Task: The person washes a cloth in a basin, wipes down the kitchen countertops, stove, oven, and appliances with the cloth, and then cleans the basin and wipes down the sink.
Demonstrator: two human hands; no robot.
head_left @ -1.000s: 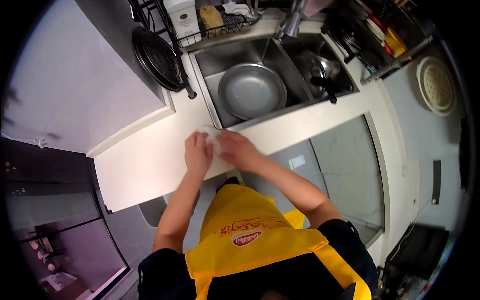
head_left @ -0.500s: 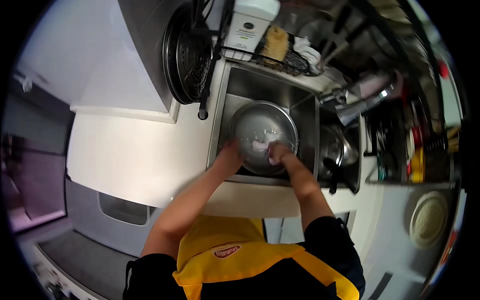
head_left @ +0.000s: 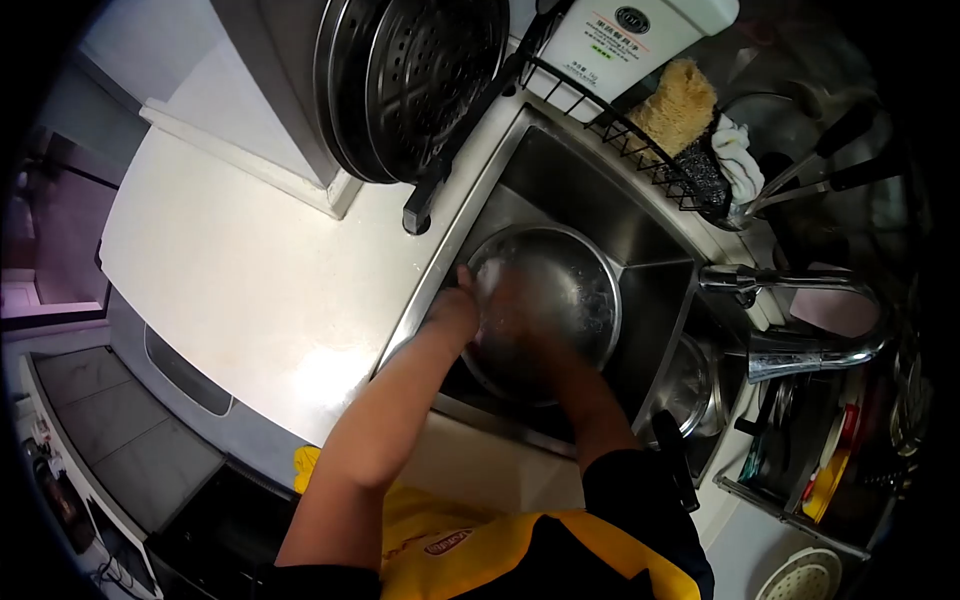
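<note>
Evidently the work is all inside the metal bowl (head_left: 588, 278), which stands in the larger compartment of the sink (head_left: 560, 175). Both hands are at its near-left part. The steel walls around it likely serve to catch splashes; wet-looking flecks show on the bowl's inside, though the water level, if any, is hard to read.

Left hand (head_left: 457, 312): at the bowl's left rim, one digit pointing up, the rest curled inward or hidden; how far open, cannot tell. Right hand (head_left: 512, 305): down in the bowl, smeared by blur, finger spread unreadable. A pale, blurred thing (head_left: 488, 273) sits in the bowl just beside the left fingers; whether either hand grips it, cannot say. Working low over the bowl probably keeps drips off the surface (head_left: 240, 290) to the left.

Around: wire rack (head_left: 572, 84) behind the sink bears a white bottle (head_left: 630, 45), a tan sponge (head_left: 678, 108) and a white cloth (head_left: 737, 162), presumably there for easy reach. Faucet (head_left: 805, 352) has its spout off to the right of the bowl; no stream visible. Pot (head_left: 683, 388) with dark handle in the smaller compartment, apart from the hands.
</note>
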